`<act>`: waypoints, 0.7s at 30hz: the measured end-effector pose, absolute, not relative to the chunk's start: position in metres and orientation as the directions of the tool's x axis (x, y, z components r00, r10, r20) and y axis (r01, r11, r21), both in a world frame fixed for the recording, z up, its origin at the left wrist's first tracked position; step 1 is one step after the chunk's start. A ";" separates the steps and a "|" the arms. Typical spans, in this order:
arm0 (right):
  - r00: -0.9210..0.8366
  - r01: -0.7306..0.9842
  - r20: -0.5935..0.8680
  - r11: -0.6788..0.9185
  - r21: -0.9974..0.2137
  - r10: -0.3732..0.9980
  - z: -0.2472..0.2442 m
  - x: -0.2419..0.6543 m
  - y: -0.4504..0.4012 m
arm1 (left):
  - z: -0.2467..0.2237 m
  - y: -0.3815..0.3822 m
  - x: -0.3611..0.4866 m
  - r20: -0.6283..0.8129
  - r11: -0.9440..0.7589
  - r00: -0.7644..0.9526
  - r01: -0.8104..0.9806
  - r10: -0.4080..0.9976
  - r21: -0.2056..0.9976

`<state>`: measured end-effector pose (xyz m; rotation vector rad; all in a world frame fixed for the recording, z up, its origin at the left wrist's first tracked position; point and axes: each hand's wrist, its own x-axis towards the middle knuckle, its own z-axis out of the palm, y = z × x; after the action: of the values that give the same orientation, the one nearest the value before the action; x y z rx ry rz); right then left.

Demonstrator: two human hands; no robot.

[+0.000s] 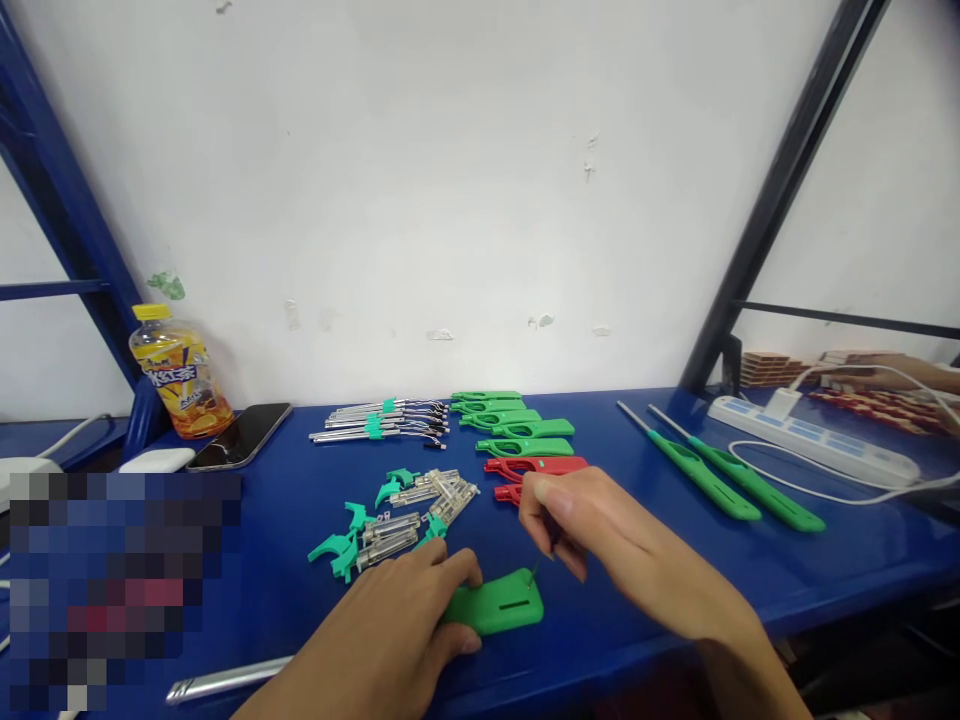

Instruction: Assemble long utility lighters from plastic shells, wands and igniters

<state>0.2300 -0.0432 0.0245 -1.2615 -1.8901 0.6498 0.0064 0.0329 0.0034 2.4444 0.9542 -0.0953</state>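
A green utility lighter (499, 605) lies low over the near part of the table, held by my left hand (420, 610) with thumb and fingers on either side of its handle. A silver tube (225, 682) shows beyond my left forearm; its join with the lighter is hidden. My right hand (566, 510) is curled just above the handle's right end. A thin, short piece (534, 574) stands at that end, below my right fingertips; what those fingers pinch is too small to make out. Teal triggers (341, 550) and clear fuel tanks (386, 545) lie left of the lighter.
Silver tubes with wires (367, 425) lie near the wall, beside green shells (525, 447) and red shells (532, 467). Two lighters (709, 475) lie right, before a power strip (817, 440). A phone (240, 437) and bottle (180, 375) stand left. Another person's hand (892, 370) shows far right.
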 end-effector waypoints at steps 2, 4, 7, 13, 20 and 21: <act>-0.246 0.486 0.300 0.385 -0.785 0.922 0.022 0.235 -0.042 | 0.003 0.033 0.007 -0.249 -0.618 0.747 0.655 0.617 0.435; -0.295 0.425 0.306 0.411 -0.806 0.905 0.021 0.240 -0.040 | 0.003 0.033 0.007 -0.253 -0.616 0.744 0.659 0.618 0.432; -0.340 0.392 0.387 0.503 -0.770 0.857 0.024 0.243 -0.036 | 0.002 0.033 0.006 -0.247 -0.623 0.748 0.654 0.616 0.429; -0.231 0.350 0.502 0.552 -0.757 0.834 0.024 0.241 -0.028 | -0.001 0.035 0.007 -0.239 -0.632 0.751 0.651 0.615 0.419; -0.076 0.210 0.515 0.518 -0.829 0.854 0.012 0.234 -0.019 | -0.004 0.036 0.006 -0.229 -0.632 0.750 0.651 0.620 0.421; -0.067 0.204 0.516 0.518 -0.830 0.854 0.011 0.233 -0.018 | -0.005 0.036 0.006 -0.229 -0.634 0.751 0.650 0.619 0.419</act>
<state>0.2327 -0.0177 0.0107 -0.9318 -1.5808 0.6879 0.0063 0.0361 -0.0050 2.4669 0.9591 -0.0869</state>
